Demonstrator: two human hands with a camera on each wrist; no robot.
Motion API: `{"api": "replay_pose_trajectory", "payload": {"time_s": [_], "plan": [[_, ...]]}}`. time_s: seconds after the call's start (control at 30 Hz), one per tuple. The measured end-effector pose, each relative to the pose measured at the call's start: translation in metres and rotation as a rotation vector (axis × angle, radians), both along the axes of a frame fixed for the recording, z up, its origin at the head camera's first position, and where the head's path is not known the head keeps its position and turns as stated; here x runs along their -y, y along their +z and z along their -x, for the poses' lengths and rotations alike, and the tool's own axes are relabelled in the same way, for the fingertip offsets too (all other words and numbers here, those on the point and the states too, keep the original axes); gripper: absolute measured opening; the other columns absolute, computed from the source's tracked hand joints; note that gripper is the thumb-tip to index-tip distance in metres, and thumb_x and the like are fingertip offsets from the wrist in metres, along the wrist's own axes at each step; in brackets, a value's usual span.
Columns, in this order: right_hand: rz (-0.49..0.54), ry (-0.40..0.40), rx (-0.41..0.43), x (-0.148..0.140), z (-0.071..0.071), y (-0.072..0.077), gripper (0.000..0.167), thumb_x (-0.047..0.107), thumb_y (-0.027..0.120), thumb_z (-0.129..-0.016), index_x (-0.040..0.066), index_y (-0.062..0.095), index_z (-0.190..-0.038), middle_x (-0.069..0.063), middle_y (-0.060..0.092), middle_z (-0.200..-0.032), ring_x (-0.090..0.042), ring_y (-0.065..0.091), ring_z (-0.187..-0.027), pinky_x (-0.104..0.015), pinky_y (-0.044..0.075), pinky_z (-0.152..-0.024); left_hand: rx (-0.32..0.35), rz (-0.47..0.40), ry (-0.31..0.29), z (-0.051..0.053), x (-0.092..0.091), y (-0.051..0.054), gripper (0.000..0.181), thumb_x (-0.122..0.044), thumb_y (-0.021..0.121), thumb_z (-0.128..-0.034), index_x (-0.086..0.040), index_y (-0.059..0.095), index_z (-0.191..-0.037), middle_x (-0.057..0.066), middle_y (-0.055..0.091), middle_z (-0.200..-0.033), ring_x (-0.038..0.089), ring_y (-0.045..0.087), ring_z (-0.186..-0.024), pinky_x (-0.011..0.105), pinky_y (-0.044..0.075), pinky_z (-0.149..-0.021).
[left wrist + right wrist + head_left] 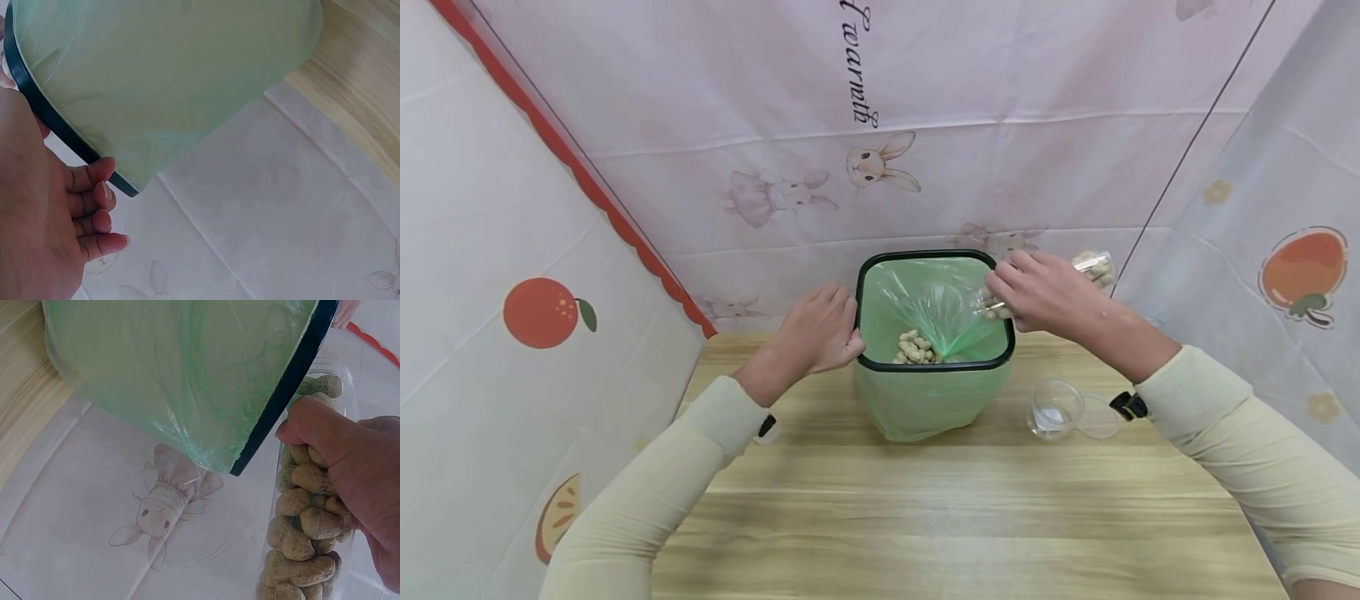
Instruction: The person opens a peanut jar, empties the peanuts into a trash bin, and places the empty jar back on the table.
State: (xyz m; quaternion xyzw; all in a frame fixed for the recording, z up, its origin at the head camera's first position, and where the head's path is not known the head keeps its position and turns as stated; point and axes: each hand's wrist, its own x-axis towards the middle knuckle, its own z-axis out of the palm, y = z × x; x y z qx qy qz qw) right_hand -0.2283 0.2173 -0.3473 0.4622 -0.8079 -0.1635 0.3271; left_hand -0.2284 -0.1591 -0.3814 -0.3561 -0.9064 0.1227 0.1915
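A trash bin lined with a green plastic bag point(928, 404) stands near the back of the table, its black rim point(936, 367) around the top. My left hand point(823, 333) grips that rim at the left side, fingers curled beside it in the left wrist view. In my right hand point(1048, 292) I hold a clear plastic jar point(1097, 268) of peanuts point(303, 515), tilted with its mouth over the bin's right side. Several peanuts point(914, 348) lie inside the bin on the liner. The liner bunches into a gathered point near the middle.
To the right of the bin, a clear plastic container point(1054, 410) and a clear round lid point(1099, 417) lie on the wooden table point(940, 517). Printed cloth walls point(790, 100) stand close behind and at both sides. A small pale round item is partly hidden near my left cuff.
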Motion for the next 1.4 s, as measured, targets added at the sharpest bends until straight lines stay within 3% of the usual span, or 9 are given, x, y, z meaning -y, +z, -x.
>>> {"api": "replay_pose_trajectory", "payload": {"time_s": [0.2, 0.47, 0.83, 1.2, 1.4], "plan": [[-0.039, -0.020, -0.014, 0.0000, -0.0010, 0.0005, 0.038, 0.011, 0.078, -0.073, 0.002, 0.062, -0.106, -0.012, 0.067, -0.096, -0.030, 0.062, -0.087, -0.036, 0.056, -0.075, 0.001, -0.002, 0.004, 0.0000, -0.0001, 0.0001, 0.027, -0.031, 0.041, -0.0873, -0.008, 0.045, -0.073, 0.007, 0.046, -0.076, 0.022, 0.033, -0.070, 0.029, 0.027, -0.060], [-0.047, -0.013, -0.053, 0.0011, -0.0007, 0.0019, 0.029, 0.008, 0.073, -0.080, 0.001, 0.065, -0.107, -0.013, 0.069, -0.098, -0.030, 0.063, -0.087, -0.037, 0.057, -0.075, -0.005, -0.011, -0.006, -0.0017, -0.0001, 0.0025, 0.027, -0.031, 0.040, -0.0870, -0.009, 0.043, -0.071, 0.007, 0.044, -0.075, 0.021, 0.029, -0.069, 0.028, 0.022, -0.060], [-0.059, -0.013, -0.056, 0.0017, -0.0010, 0.0038, 0.027, 0.006, 0.071, -0.083, 0.000, 0.065, -0.108, -0.013, 0.068, -0.097, -0.031, 0.061, -0.086, -0.038, 0.055, -0.077, -0.061, -0.007, -0.030, -0.0022, -0.0013, 0.0029, 0.026, -0.030, 0.040, -0.0860, -0.009, 0.043, -0.070, 0.007, 0.046, -0.074, 0.020, 0.027, -0.069, 0.028, 0.022, -0.061], [-0.048, -0.027, -0.056, 0.0012, -0.0008, 0.0027, 0.030, 0.006, 0.070, -0.081, 0.000, 0.065, -0.111, -0.013, 0.069, -0.100, -0.030, 0.063, -0.091, -0.036, 0.057, -0.077, -0.017, -0.007, -0.007, -0.0027, -0.0009, 0.0013, 0.028, -0.030, 0.039, -0.0870, -0.007, 0.046, -0.072, 0.008, 0.048, -0.076, 0.022, 0.034, -0.069, 0.030, 0.028, -0.062], [-0.045, -0.024, -0.057, 0.0005, -0.0010, 0.0023, 0.030, 0.005, 0.070, -0.081, 0.000, 0.066, -0.111, -0.013, 0.069, -0.100, -0.030, 0.063, -0.091, -0.037, 0.057, -0.078, -0.068, -0.020, -0.032, -0.0038, -0.0012, 0.0011, 0.026, -0.029, 0.037, -0.0857, -0.009, 0.040, -0.069, 0.007, 0.046, -0.074, 0.018, 0.023, -0.069, 0.026, 0.018, -0.061]]}}
